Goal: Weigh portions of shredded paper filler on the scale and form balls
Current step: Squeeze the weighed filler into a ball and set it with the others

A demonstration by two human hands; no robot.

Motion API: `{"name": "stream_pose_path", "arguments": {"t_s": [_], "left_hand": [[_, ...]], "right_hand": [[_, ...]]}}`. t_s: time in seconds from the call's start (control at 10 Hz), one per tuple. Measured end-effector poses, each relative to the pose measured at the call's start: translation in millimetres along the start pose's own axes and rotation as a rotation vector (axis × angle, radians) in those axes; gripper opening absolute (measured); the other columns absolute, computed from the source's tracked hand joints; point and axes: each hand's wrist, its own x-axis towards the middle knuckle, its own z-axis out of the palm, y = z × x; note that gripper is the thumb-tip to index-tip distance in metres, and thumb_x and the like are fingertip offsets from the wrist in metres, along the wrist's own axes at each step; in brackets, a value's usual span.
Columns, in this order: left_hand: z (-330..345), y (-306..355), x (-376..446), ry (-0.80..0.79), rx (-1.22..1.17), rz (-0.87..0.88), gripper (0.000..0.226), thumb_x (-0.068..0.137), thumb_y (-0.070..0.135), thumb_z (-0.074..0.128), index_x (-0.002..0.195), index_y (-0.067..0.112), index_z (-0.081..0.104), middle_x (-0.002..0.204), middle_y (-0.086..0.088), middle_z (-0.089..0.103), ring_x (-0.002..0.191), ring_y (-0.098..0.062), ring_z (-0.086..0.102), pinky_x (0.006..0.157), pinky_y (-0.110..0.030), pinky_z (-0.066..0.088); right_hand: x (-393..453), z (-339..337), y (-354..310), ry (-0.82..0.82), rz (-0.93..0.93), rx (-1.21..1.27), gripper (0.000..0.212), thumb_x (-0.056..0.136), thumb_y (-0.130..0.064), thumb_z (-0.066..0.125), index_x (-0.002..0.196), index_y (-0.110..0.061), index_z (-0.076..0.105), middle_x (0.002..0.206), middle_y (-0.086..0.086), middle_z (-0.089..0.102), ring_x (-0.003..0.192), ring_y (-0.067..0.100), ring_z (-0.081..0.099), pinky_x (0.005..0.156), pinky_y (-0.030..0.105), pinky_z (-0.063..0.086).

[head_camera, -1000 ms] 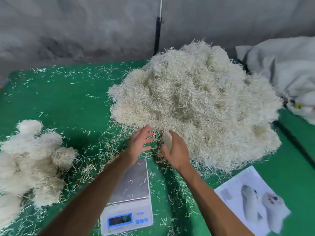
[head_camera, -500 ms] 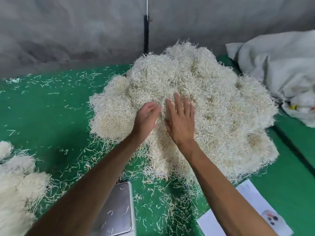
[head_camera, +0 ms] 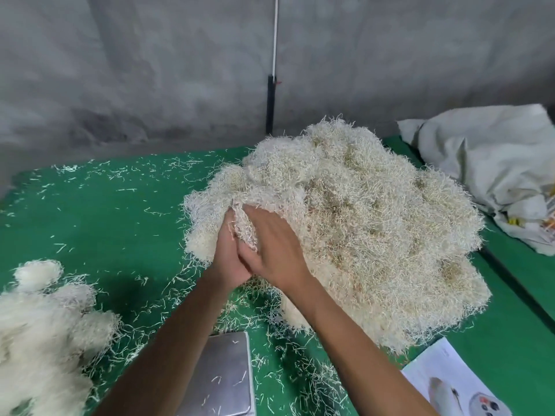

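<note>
A big heap of pale shredded paper filler [head_camera: 360, 223] lies on the green table [head_camera: 99, 223], right of centre. My left hand [head_camera: 229, 259] and my right hand [head_camera: 276, 250] are pressed together at the heap's near left edge, gripping a clump of filler [head_camera: 244, 229] between them. Fingertips of both hands are buried in the shreds. The scale [head_camera: 222, 376] with its steel platter sits near the bottom, under my forearms, carrying only a few stray strands. Several formed filler balls [head_camera: 45, 325] are piled at the left edge.
A crumpled white sack [head_camera: 486, 169] lies at the back right. A printed sheet [head_camera: 450, 382] rests at the bottom right. Loose shreds are scattered over the green cloth. A grey wall with a black-and-white pole [head_camera: 271, 103] stands behind the table.
Both hands have drawn back from the top of the heap to its near left edge and have closed together around a clump of filler. The view has shifted slightly.
</note>
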Motion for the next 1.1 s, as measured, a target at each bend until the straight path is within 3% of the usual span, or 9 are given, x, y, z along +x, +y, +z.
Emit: {"name": "stream_pose_path", "arguments": {"t_s": [0.1,0.2,0.3,0.4,0.5,0.7,0.8,1.0,1.1], "left_hand": [[-34.3,17.8,-25.6,0.119,-0.039,0.027,0.025,0.108,0.025,0.044,0.11,0.026,0.069,0.095,0.009,0.063,0.079,0.018,0.065,0.067,-0.008,0.053],[-74.1,36.0,-72.2,0.327,0.02,0.092,0.046,0.106,0.036,0.044,0.15,0.024,0.038,0.103,0.018,0.047,0.133,0.002,0.048,0.111,-0.024,0.041],[-92.7,45.3,-104.9,0.4,0.042,0.075,0.063,0.099,0.055,0.044,0.146,0.013,0.043,0.134,-0.008,0.061,0.135,-0.032,0.05,0.107,-0.052,0.045],[-100.4,41.9,-132.2,0.23,0.305,0.004,0.087,0.083,0.074,0.058,0.15,0.021,0.041,0.152,-0.015,0.046,0.138,-0.033,0.047,0.111,-0.055,0.04],[-119.0,23.6,-147.2,0.189,0.317,0.001,0.101,0.075,0.09,0.051,0.157,0.037,0.023,0.165,-0.001,0.017,0.152,-0.023,0.019,0.123,-0.052,0.016],[-158.2,-12.2,-174.7,0.513,0.449,-0.171,0.083,0.083,0.08,0.051,0.143,0.022,0.046,0.148,-0.01,0.042,0.121,-0.032,0.05,0.076,-0.046,0.062],[-176.6,-41.0,-183.8,0.559,0.464,-0.201,0.072,0.094,0.071,0.042,0.14,0.015,0.047,0.134,-0.012,0.05,0.112,-0.032,0.056,0.069,-0.043,0.063],[-192.4,-71.8,-192.9,0.636,0.744,-0.116,0.047,0.1,0.059,0.045,0.078,0.018,0.049,0.088,-0.006,0.052,0.087,-0.023,0.057,0.077,-0.055,0.059],[-193.3,-75.2,-198.9,0.617,0.756,-0.054,0.039,0.099,0.054,0.051,0.085,0.018,0.053,0.087,-0.004,0.054,0.084,-0.023,0.059,0.071,-0.044,0.061]], "right_hand": [[-7.7,11.2,-24.4,-0.009,0.055,0.062,0.066,0.101,-0.068,0.037,0.152,-0.027,0.047,0.16,0.003,0.043,0.146,0.023,0.04,0.122,0.052,0.029],[-16.5,19.2,-49.3,0.001,0.254,0.369,0.069,0.099,-0.076,0.031,0.146,-0.03,0.052,0.157,-0.007,0.042,0.139,0.01,0.046,0.118,0.05,0.038],[-23.5,28.7,-73.8,-0.053,0.446,0.759,0.065,0.097,-0.079,0.031,0.149,-0.041,0.043,0.15,-0.007,0.052,0.111,-0.001,0.064,0.093,0.034,0.059],[-38.7,44.0,-98.9,-0.227,0.491,0.89,0.07,0.09,-0.086,0.042,0.151,-0.052,0.036,0.154,-0.023,0.039,0.129,0.002,0.054,0.088,0.022,0.055],[-57.9,69.4,-115.8,-0.324,0.576,0.857,0.108,0.076,-0.086,0.067,0.162,-0.039,0.022,0.165,-0.017,0.025,0.146,0.01,0.035,0.117,0.039,0.037],[-105.8,91.4,-112.2,-0.396,0.731,0.7,0.101,0.09,-0.083,0.048,0.165,-0.028,0.009,0.159,0.012,0.045,0.136,0.026,0.055,0.107,0.036,0.035],[-132.2,96.2,-102.9,-0.593,0.526,0.275,0.101,0.092,-0.088,0.019,0.164,-0.018,0.008,0.087,0.006,0.071,0.073,0.013,0.073,0.092,0.042,0.059],[-151.0,99.2,-83.6,-0.396,0.509,-0.001,0.078,0.104,-0.068,0.013,0.153,-0.013,0.041,0.149,0.015,0.055,0.133,0.031,0.056,0.113,0.051,0.043],[-157.0,94.6,-83.3,-0.355,0.537,0.071,0.074,0.107,-0.061,0.015,0.153,-0.009,0.041,0.152,0.017,0.052,0.137,0.032,0.053,0.113,0.049,0.042]]}}
